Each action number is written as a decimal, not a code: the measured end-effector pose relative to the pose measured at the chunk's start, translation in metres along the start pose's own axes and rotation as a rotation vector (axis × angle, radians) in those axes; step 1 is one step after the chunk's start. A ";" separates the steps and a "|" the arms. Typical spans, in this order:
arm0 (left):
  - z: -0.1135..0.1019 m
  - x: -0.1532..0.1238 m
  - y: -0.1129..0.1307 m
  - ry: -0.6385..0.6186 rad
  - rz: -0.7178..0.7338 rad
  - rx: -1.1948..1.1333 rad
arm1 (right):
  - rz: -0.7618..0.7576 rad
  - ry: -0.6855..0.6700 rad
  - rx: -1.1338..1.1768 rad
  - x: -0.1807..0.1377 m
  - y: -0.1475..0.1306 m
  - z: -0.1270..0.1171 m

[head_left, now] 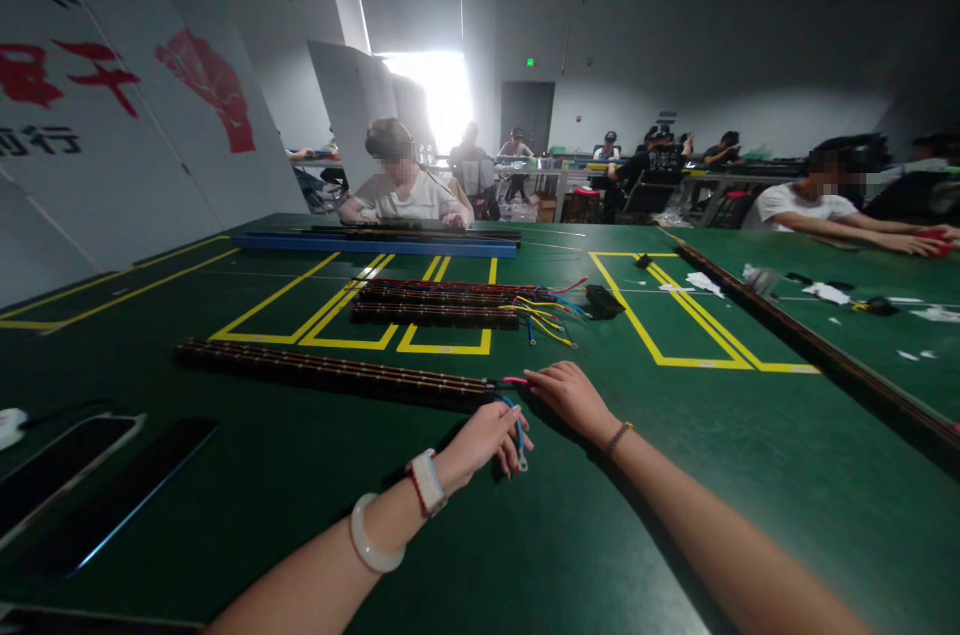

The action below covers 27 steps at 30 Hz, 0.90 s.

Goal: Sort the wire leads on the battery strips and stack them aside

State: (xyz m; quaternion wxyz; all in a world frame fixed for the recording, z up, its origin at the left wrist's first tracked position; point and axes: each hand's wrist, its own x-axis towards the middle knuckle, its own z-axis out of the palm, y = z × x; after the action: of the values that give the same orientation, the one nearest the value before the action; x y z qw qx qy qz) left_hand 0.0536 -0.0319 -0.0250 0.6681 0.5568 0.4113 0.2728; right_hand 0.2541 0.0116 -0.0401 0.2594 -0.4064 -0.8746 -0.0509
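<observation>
A long dark strip [337,373] with copper-coloured lines lies across the table in front of me, its wired end at my hands. My left hand [487,435] is closed on a blue wire [519,430] that curves down from that end to a metal ring terminal [523,463]. On the other side, my right hand [570,395] pinches a short red wire [516,380] coming from the same end. Its far tip is hidden by my fingers. Beyond my hands lie several similar strips [435,305] with red, blue and yellow leads [547,315].
A blue tray [375,245] holds thin dark rods at the far edge, near a seated person [409,180]. Another long strip [810,335] runs down the right side, beside paper scraps [829,293]. Two phones [127,505] lie at left. Yellow tape [701,364] marks the green table.
</observation>
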 end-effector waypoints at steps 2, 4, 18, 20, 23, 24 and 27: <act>-0.001 0.000 0.000 -0.002 0.004 0.014 | -0.009 0.022 0.022 -0.001 -0.002 -0.002; -0.004 -0.001 0.003 -0.002 0.013 0.045 | -0.016 0.034 0.036 -0.002 -0.005 -0.004; -0.027 -0.005 0.024 -0.094 -0.021 0.436 | -0.012 -0.019 0.061 -0.005 -0.006 -0.002; -0.025 -0.004 0.020 -0.086 -0.031 0.403 | 0.004 -0.022 0.073 -0.004 -0.011 -0.006; -0.022 -0.002 0.014 -0.055 -0.017 0.355 | 0.035 -0.012 0.123 -0.005 -0.027 -0.013; -0.021 -0.002 0.011 -0.039 -0.005 0.339 | 0.041 -0.013 0.146 -0.006 -0.034 -0.015; -0.021 0.001 0.006 0.007 0.029 0.278 | 0.048 -0.036 0.193 -0.010 -0.051 -0.014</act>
State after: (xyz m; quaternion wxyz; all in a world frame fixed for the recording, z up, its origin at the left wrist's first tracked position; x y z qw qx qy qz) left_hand 0.0369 -0.0183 -0.0202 0.5793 0.6489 0.4393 0.2246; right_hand 0.2271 -0.0332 -0.0268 0.2827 -0.4013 -0.8700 0.0474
